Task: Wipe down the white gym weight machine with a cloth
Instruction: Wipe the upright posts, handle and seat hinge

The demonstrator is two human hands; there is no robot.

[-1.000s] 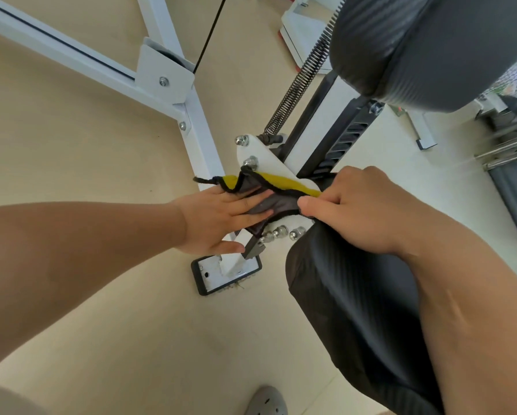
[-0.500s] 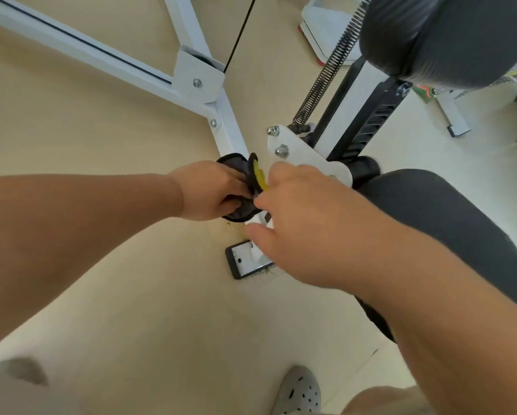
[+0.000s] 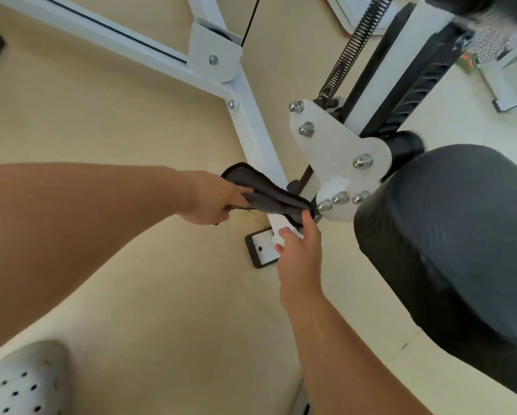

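Observation:
A dark grey cloth (image 3: pixel 267 196) is stretched across the low white frame bar (image 3: pixel 258 136) of the weight machine, just under the white bolted bracket plate (image 3: pixel 338 151). My left hand (image 3: pixel 218 199) grips the cloth's left end. My right hand (image 3: pixel 299 247) holds the cloth's right end near the bracket's lower bolts, with the fingers reaching up against it; the grip itself is partly hidden. The bar's foot plate (image 3: pixel 261 248) lies on the floor right below both hands.
A black padded roller (image 3: pixel 449 250) fills the right side, close to my right arm. A long spring (image 3: pixel 353 46) and a black slotted post (image 3: pixel 416 79) rise behind the bracket. White crossbars (image 3: pixel 116 31) run to the upper left. My white clog (image 3: pixel 20 381) stands on the beige floor.
The cloth has been drawn out between both hands across the bar; its yellow side no longer shows. My right hand dropped below the bracket, which is now uncovered. The view moved closer.

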